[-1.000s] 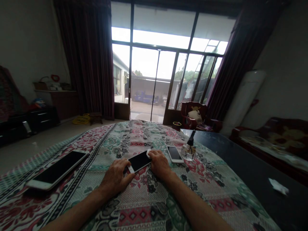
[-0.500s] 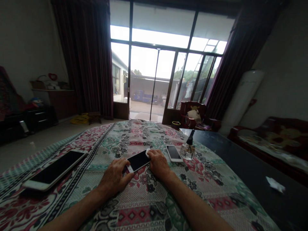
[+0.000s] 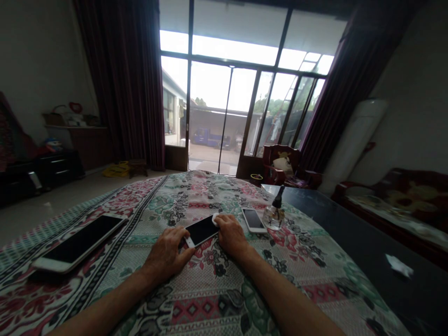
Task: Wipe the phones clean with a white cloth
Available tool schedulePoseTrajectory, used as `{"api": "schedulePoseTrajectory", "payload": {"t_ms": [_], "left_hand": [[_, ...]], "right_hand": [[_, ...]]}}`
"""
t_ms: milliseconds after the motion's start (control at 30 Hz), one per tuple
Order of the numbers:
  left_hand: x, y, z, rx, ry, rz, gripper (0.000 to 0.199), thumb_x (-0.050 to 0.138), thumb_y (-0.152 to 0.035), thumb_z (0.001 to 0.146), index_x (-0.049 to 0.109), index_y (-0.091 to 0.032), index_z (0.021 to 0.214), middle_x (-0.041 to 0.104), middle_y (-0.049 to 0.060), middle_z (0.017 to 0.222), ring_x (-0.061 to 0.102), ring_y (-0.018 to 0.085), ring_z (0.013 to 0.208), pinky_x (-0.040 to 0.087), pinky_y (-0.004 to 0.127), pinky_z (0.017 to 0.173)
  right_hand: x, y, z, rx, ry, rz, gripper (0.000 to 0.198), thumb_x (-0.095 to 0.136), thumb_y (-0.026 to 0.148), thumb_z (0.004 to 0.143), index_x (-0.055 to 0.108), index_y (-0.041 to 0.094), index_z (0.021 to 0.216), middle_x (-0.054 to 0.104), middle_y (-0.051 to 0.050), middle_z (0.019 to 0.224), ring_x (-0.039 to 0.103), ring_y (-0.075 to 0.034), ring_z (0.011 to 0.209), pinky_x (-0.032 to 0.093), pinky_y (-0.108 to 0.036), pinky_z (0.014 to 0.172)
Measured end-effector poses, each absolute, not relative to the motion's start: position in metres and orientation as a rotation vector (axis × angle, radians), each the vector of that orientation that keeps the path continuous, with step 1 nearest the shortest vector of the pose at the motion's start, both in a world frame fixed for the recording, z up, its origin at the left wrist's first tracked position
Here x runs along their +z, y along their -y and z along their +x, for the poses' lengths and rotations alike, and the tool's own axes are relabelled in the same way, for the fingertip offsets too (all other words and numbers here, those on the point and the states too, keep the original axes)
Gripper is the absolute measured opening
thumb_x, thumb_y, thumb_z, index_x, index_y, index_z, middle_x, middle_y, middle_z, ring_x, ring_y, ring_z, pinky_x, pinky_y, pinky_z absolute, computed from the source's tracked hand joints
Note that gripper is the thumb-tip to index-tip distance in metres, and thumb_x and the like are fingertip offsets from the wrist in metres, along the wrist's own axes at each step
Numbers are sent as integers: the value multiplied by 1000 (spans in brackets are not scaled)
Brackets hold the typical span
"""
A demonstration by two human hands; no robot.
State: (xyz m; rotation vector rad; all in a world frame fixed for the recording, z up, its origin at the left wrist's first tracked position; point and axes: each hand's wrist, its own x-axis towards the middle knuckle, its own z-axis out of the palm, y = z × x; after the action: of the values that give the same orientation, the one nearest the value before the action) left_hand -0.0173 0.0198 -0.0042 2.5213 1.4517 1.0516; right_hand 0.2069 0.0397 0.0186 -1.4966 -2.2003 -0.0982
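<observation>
Head view: grips the white phone (image 3: 202, 230) by its nearer end in the fingers of the left hand (image 3: 168, 249), pinches a small white wad (image 3: 214, 218) at the opposite end in the right hand's (image 3: 233, 237) fingers, long axis slanting away from left fingers to right.

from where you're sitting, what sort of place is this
Probably a living room in a home: a dark red armchair, long dark curtains and a table spread with a floral tablecloth.
</observation>
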Motion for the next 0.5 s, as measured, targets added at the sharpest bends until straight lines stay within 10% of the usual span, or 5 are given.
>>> {"api": "schedulePoseTrajectory", "payload": {"t_ms": [500], "left_hand": [[-5,-21,-18,1049,-1432,2538,21,66,-34,77,62,-20,92,68,10,102,60,30,99,48,46,89]], "right_hand": [[18,-39,206,-108,2201,-1519,38,46,6,83,64,19,113,63,-6,122,48,-22,114,37,-30,99]]}}
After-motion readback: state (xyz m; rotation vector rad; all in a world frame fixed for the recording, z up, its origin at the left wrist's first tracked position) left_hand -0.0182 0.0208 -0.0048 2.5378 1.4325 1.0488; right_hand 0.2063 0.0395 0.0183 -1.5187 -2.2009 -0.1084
